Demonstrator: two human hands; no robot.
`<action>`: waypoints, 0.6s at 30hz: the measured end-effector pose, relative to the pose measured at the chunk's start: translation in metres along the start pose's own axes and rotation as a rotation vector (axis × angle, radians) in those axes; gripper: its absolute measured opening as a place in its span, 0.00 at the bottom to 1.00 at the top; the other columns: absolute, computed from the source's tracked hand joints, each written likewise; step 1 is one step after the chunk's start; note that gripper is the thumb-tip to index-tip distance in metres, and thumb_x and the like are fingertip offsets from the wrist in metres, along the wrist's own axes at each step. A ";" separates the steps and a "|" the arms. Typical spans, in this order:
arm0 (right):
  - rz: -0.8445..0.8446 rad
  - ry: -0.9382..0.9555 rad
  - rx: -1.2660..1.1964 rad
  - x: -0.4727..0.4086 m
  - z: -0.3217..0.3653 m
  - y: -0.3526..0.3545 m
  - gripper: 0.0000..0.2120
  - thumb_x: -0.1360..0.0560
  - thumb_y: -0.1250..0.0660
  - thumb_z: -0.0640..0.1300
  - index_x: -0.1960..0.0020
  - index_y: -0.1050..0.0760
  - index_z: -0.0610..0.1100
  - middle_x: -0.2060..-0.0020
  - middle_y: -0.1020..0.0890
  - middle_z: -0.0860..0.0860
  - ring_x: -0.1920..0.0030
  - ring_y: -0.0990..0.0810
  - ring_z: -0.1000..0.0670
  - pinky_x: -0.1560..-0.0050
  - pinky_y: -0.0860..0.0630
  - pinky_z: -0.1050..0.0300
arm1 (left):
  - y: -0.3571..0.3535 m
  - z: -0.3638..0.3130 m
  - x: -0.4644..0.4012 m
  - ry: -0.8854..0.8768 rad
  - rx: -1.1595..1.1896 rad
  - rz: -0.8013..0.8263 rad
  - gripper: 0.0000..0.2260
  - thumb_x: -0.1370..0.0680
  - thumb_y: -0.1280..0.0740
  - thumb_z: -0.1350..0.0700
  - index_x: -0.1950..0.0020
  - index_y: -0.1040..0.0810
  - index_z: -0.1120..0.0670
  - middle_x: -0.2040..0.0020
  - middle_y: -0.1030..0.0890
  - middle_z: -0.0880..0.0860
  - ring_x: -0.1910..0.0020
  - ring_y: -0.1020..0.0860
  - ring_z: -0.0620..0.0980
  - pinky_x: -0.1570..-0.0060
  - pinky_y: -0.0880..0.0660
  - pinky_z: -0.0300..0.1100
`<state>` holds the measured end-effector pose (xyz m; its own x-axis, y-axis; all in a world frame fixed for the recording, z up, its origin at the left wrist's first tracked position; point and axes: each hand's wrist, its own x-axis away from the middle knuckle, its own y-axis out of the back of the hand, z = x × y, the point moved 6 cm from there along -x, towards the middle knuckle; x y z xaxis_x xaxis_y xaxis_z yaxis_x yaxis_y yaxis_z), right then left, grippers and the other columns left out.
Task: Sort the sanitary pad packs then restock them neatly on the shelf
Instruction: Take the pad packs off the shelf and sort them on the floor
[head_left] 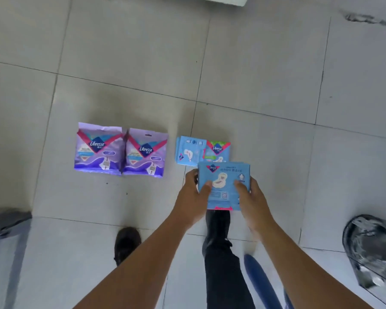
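— How many purple packs are there?
— Two: one purple pack on the floor and a second purple pack touching its right side.
— And blue ones?
— Three: a pale blue pack, a green-topped blue pack beside it, and a held blue pack.
— Five altogether?
— Five that I can see.

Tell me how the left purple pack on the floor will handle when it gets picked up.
The left purple pack looks like a soft plastic pouch, so it will probably flex rather than stay stiff. Its glossy film may be a bit slippery. It lies flat on the tiled floor, touching the second purple pack, so lifting it might nudge that one.
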<state>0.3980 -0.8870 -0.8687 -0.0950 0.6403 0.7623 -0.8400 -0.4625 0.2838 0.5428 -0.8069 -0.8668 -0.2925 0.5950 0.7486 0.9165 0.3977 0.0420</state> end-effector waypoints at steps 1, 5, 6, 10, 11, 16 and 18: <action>-0.010 -0.013 0.008 -0.028 -0.013 0.005 0.09 0.19 0.39 0.46 0.39 0.28 0.51 0.47 0.18 0.50 0.49 0.18 0.50 0.56 0.22 0.57 | -0.014 0.007 -0.024 -0.011 0.010 -0.008 0.11 0.19 0.37 0.57 0.37 0.32 0.52 0.47 0.24 0.41 0.56 0.22 0.29 0.61 0.26 0.26; -0.022 -0.032 0.044 -0.147 -0.066 0.013 0.12 0.19 0.39 0.49 0.37 0.30 0.49 0.45 0.18 0.49 0.49 0.18 0.49 0.48 0.20 0.50 | -0.057 0.041 -0.128 -0.108 -0.056 -0.098 0.13 0.21 0.35 0.62 0.37 0.26 0.56 0.43 0.21 0.52 0.52 0.22 0.35 0.57 0.28 0.25; -0.023 -0.029 0.054 -0.172 -0.075 0.013 0.12 0.19 0.39 0.50 0.37 0.30 0.49 0.45 0.19 0.49 0.49 0.18 0.49 0.48 0.20 0.49 | -0.065 0.049 -0.149 -0.116 -0.095 -0.113 0.13 0.21 0.35 0.61 0.36 0.26 0.55 0.42 0.21 0.52 0.52 0.23 0.36 0.58 0.30 0.24; -0.013 -0.013 0.085 -0.240 -0.098 0.004 0.12 0.22 0.39 0.53 0.40 0.29 0.51 0.47 0.18 0.51 0.48 0.18 0.49 0.43 0.21 0.43 | -0.076 0.080 -0.217 -0.092 -0.211 -0.158 0.14 0.20 0.37 0.58 0.35 0.27 0.54 0.45 0.23 0.46 0.49 0.24 0.42 0.56 0.32 0.26; 0.000 0.000 0.101 -0.250 -0.100 0.000 0.15 0.24 0.39 0.55 0.40 0.28 0.52 0.48 0.18 0.51 0.48 0.18 0.49 0.43 0.21 0.42 | -0.077 0.086 -0.227 -0.078 -0.221 -0.159 0.14 0.20 0.37 0.59 0.34 0.27 0.54 0.44 0.22 0.46 0.45 0.23 0.44 0.51 0.30 0.30; 0.062 0.069 0.158 -0.262 -0.095 -0.013 0.11 0.21 0.41 0.52 0.43 0.27 0.48 0.50 0.17 0.51 0.50 0.17 0.50 0.51 0.19 0.53 | -0.073 0.104 -0.241 -0.104 -0.295 -0.212 0.18 0.23 0.39 0.53 0.33 0.27 0.51 0.40 0.23 0.54 0.39 0.26 0.56 0.39 0.27 0.52; 0.027 0.122 0.152 -0.253 -0.090 -0.010 0.05 0.19 0.41 0.45 0.47 0.27 0.47 0.51 0.17 0.48 0.53 0.17 0.50 0.60 0.21 0.59 | -0.072 0.106 -0.231 -0.097 -0.306 -0.219 0.17 0.22 0.39 0.53 0.33 0.27 0.50 0.43 0.24 0.53 0.42 0.27 0.57 0.42 0.27 0.50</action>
<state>0.3826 -0.9897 -1.1168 -0.1885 0.6918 0.6970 -0.7467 -0.5620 0.3559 0.5155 -0.8992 -1.1128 -0.5013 0.5885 0.6343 0.8642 0.3050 0.4001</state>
